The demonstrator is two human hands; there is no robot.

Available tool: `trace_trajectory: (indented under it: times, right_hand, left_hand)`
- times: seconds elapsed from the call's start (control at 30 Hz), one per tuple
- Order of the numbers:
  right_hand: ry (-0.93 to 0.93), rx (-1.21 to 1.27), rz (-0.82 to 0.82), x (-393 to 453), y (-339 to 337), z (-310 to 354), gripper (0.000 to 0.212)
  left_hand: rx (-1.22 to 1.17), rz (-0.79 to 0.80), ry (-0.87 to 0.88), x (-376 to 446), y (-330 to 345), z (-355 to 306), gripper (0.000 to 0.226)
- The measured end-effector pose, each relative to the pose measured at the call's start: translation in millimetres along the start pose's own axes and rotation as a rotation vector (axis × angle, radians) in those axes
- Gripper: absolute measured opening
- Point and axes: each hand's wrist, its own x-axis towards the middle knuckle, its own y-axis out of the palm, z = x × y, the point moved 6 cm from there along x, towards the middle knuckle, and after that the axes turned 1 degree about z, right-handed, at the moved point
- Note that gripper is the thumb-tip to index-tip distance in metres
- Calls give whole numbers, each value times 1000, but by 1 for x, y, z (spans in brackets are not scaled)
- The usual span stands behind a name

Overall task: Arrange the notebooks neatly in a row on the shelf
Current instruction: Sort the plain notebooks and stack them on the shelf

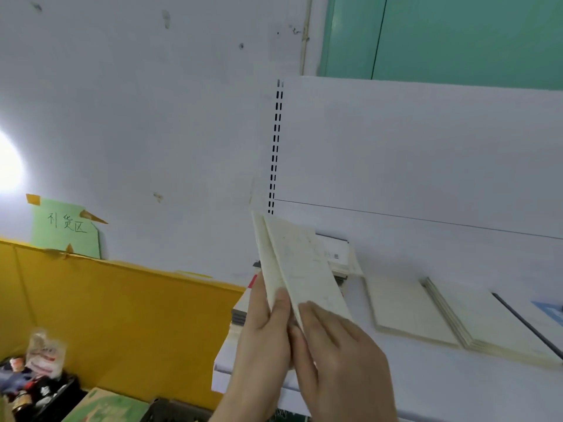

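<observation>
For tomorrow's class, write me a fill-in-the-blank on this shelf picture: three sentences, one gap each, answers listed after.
1. The left hand and right hand hold cream notebooks above the white ____.
2. The note taped to the wall is ____ in colour.
3. The cream notebooks lying on the shelf are to the ____ of the hands.

Missing words: shelf; green; right

Shop stockroom: slotted retail shelf (426,376), handwritten restock sign (65,226), cardboard boxes (106,405).
</observation>
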Motion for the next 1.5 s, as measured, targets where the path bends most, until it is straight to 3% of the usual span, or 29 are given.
trace_trajectory:
  times: [0.13,0.27,0.33,0.43,0.5,0.73,0.83,0.9,1.0,1.13,1.33,1.5]
  right_hand:
    - [20,56,33,-11,8,-8,38]
    - [-11,172,177,-22,5,-22,42]
    - [112,157,190,-28,-3,-48,43]
    - [473,67,203,-36,-22,-102,51]
    - [627,170,284,-45,-27,-122,50]
    - [776,164,319,-71,-60,-165,46]
    - [756,133,328,-68,-71,-191,45]
    - [725,127,343,-63,-70,-206,44]
    - [692,104,373,-57,-60,-235,45]
    - [630,54,455,-53,-30,-281,49]
    - [468,6,596,-54,20,-322,45]
    - [408,-80,654,-65,44,-334,44]
  left_hand:
    - [-35,40,74,-2,16,-11,25]
    - [29,66,118,2,27,-8,41]
    - [38,71,116,4,32,-5,39]
    - [0,163,92,3,46,4,39]
    - [-8,246,92,0,62,10,43]
    - [156,477,141,-1,128,33,43]
    - [326,471,152,5,153,43,44]
    - [470,371,200,15,165,50,42]
    - [630,251,242,32,184,63,58]
    - [789,219,206,61,213,84,41]
    - [1121,177,136,97,229,114,40]
    - [1220,155,61,110,232,135,32]
